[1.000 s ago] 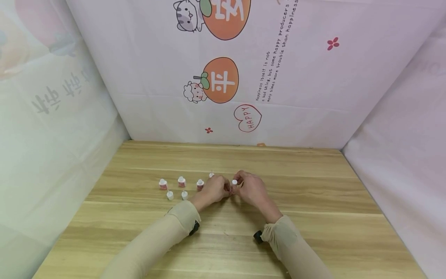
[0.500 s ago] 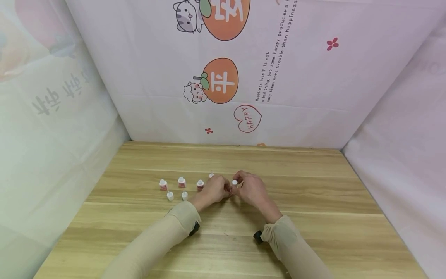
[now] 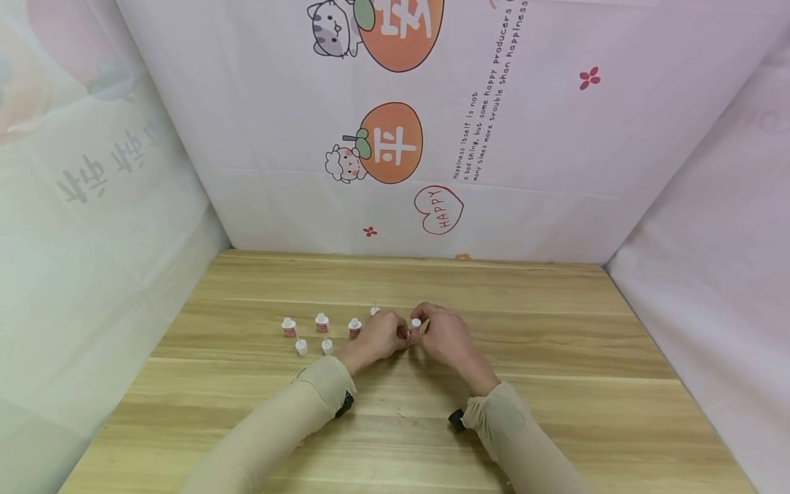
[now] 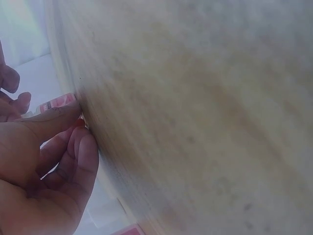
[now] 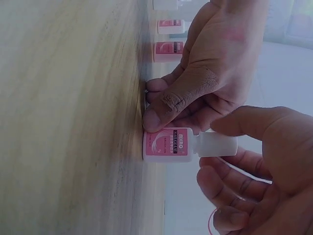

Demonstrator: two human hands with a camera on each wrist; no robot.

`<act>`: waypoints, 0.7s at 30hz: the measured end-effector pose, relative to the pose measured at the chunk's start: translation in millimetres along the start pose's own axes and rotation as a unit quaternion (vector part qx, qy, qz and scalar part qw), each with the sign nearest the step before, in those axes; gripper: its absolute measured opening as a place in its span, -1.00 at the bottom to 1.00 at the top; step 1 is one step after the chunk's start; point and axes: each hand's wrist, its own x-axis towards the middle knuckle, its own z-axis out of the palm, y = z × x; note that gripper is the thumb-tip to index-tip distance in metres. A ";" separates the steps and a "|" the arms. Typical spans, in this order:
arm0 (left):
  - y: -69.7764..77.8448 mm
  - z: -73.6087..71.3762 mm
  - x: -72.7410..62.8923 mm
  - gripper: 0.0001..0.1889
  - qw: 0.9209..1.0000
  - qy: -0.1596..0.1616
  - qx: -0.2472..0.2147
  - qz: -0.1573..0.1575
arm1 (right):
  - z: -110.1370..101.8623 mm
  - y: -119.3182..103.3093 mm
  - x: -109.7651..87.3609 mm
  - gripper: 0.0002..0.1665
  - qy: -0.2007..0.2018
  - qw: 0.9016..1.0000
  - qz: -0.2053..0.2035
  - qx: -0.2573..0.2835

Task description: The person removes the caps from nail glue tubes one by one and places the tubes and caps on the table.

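A small nail glue bottle (image 5: 168,145) with a pink label stands upright on the table between the two hands. My left hand (image 3: 385,333) pinches its lower part, thumb tip at the label's edge (image 5: 152,121). With thumb and fingertips, my right hand (image 3: 446,335) grips the white cap (image 5: 218,145) at the bottle's top. Seen from the left wrist, the bottle (image 4: 57,103) is partly hidden behind the left thumb, and a small red bit (image 4: 81,123) shows between thumb and fingers.
Left of the hands stand three more nail glue bottles, at the far left (image 3: 289,328), in the middle (image 3: 322,322) and by the left hand (image 3: 354,328). Three loose white brush caps (image 3: 301,347) stand near them, brushes up. White printed cloth (image 3: 524,206) walls the wooden table (image 3: 555,412).
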 end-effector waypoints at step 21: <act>0.9 -0.7 -0.5 -0.87 1.000 -0.006 0.010 -0.005 | 1.4 1.1 0.1 -0.74 0.000 1.000 -0.003 0.000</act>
